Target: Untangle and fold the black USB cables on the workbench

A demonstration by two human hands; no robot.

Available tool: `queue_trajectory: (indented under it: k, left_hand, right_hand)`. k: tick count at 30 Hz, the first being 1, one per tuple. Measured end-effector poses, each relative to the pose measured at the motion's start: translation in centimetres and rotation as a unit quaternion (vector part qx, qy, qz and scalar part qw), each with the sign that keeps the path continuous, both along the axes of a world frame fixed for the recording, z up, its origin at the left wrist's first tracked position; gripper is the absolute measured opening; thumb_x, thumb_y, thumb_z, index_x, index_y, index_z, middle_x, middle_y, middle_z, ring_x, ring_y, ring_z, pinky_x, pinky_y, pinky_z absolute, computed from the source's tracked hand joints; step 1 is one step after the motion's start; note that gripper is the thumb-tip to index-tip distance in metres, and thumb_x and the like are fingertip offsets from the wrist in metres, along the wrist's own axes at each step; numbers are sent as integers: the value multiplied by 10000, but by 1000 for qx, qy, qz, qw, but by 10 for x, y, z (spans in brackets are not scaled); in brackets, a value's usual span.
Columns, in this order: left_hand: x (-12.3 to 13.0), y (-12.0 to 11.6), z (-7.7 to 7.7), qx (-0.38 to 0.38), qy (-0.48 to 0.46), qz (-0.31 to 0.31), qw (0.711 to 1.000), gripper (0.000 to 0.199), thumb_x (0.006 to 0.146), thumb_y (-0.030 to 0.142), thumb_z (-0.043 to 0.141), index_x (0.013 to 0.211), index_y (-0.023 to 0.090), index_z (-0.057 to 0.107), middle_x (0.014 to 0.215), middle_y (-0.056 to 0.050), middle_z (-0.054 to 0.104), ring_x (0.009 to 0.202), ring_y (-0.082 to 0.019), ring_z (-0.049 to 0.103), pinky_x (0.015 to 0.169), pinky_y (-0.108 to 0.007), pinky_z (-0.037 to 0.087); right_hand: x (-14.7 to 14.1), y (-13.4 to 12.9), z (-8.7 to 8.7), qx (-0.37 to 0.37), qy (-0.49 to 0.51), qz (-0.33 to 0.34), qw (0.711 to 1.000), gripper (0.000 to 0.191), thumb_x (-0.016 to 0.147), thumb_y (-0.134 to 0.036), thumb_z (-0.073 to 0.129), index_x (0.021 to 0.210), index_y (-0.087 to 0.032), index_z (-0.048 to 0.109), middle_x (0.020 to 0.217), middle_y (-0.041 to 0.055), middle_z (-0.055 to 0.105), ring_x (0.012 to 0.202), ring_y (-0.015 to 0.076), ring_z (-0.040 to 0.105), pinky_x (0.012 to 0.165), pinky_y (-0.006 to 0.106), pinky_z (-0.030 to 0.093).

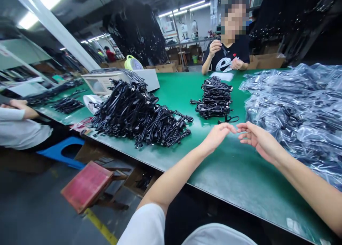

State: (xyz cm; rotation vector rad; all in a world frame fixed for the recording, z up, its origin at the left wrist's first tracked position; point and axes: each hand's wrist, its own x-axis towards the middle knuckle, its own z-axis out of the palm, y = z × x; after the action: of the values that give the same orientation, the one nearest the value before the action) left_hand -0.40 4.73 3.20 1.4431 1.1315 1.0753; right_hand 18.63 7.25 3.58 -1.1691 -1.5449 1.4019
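My left hand (219, 134) and my right hand (257, 137) hover over the green table (173, 170), their fingertips almost meeting. Both have their fingers stretched out, and I see nothing held in either. Just beyond my left hand lies a small stack of coiled black cables (215, 97), with a loose cable end at its near edge. To the right of my right hand spreads a large pile of clear plastic bags (301, 99) with dark cables inside. A tall heap of bundled black cables (136, 113) is on the table to the left.
Across the table a person (227, 56) holds a cable and a clear bag. Behind the heap stand a white box (103, 83) and a yellow-green fan (133, 62). A red-topped stool (87, 186) and a blue stool (62, 150) are by the near edge; another person sits at far left.
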Motion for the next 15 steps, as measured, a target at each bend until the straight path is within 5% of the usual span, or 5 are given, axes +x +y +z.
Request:
queue_trajectory:
  k: [6, 11, 15]
  left_hand:
    - [-10, -24, -28, -15, 141, -101, 985, 244, 856, 158, 470, 878, 185, 712, 1006, -30, 733, 998, -182, 647, 990, -320, 478]
    - [-9, -32, -55, 9, 182, -113, 977, 275, 889, 150, 441, 885, 192, 713, 1035, -34, 725, 1003, -171, 647, 985, -304, 474]
    - [-6, -31, -63, 42, 202, -111, 972, 284, 880, 107, 421, 863, 190, 693, 1021, -38, 715, 1009, -166, 646, 1001, -299, 474]
  right_hand:
    - [22, 32, -17, 142, -144, -87, 975, 293, 924, -376, 525, 1110, -202, 670, 876, 61, 694, 732, 206, 685, 732, 370, 575]
    - [13, 79, -4, 269, -327, -31, 905, 317, 985, -199, 470, 1180, -213, 720, 1281, 116, 684, 1137, 282, 660, 1052, 464, 478]
    - [-12, 127, -10, 293, -449, 24, 844, 311, 999, -312, 614, 1284, -193, 651, 1378, 119, 624, 1201, 273, 626, 1026, 508, 517]
